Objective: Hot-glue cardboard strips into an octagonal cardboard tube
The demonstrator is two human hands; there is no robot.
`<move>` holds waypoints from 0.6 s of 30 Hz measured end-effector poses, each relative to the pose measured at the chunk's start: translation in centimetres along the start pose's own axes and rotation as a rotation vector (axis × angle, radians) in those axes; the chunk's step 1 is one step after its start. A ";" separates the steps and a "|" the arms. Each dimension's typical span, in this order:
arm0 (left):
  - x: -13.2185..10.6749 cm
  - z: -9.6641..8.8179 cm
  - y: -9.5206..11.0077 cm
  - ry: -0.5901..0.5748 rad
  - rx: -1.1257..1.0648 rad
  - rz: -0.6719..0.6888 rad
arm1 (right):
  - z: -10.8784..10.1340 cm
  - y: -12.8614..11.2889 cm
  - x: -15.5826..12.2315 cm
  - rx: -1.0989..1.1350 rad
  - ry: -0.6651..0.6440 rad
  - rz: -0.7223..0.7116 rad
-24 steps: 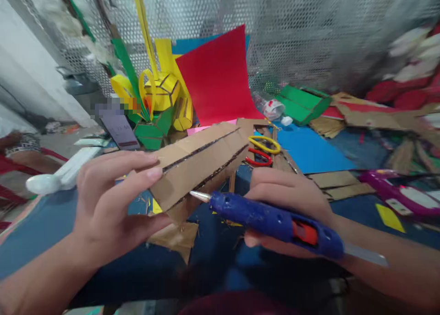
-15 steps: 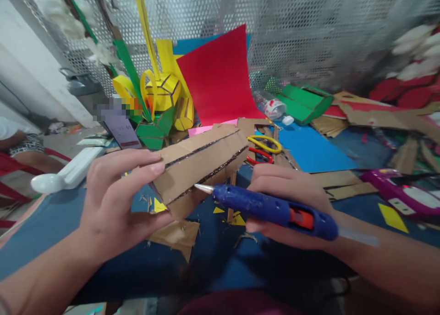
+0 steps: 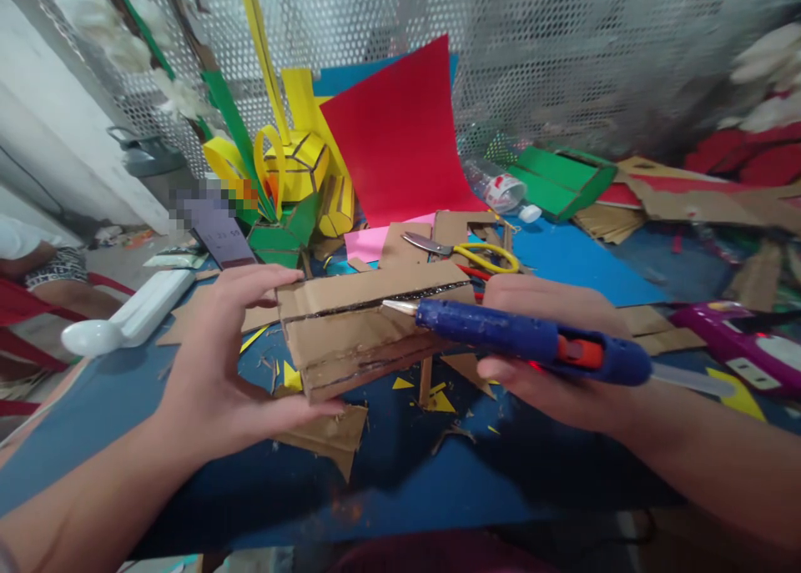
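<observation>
From where I stand, no word or brand can be read with certainty. Left of the upright red sheet [image 3: 400, 139], a phone [image 3: 220, 238] leans with a short row of dark digits on its pale screen, too soft to make out surely. Just right of that sheet, a clear plastic bottle [image 3: 485, 177] wears a white label [image 3: 504, 193] with red marks; whatever is printed there is too small and blurred for me.

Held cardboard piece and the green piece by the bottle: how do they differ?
The cardboard piece shows bare brown faces, the green piece green ones. The left hand grips the cardboard piece; the green piece lies beside the bottle. Both have several flat faces.
</observation>
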State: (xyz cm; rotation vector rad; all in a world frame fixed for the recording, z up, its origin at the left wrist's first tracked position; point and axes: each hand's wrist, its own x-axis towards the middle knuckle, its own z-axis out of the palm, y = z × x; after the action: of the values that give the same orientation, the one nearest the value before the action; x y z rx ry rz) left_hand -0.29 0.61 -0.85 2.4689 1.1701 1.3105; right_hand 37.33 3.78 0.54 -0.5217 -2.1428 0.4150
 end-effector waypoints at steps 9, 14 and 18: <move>0.2 0.3 0.1 -0.040 -0.214 -0.126 | -1.0 0.6 0.0 -0.084 0.056 0.025; 0.6 -0.2 -0.6 -0.036 -0.600 -0.366 | -2.1 1.4 -0.3 0.064 0.250 0.308; 0.9 -0.4 -2.7 -0.006 -0.852 -0.587 | -0.9 2.5 -1.1 0.200 0.289 0.629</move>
State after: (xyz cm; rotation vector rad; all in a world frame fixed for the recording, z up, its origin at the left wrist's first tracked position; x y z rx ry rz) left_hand -1.87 3.00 -1.11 1.3951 0.9360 1.2431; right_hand 39.21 5.46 -0.88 -1.0699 -1.6060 0.8325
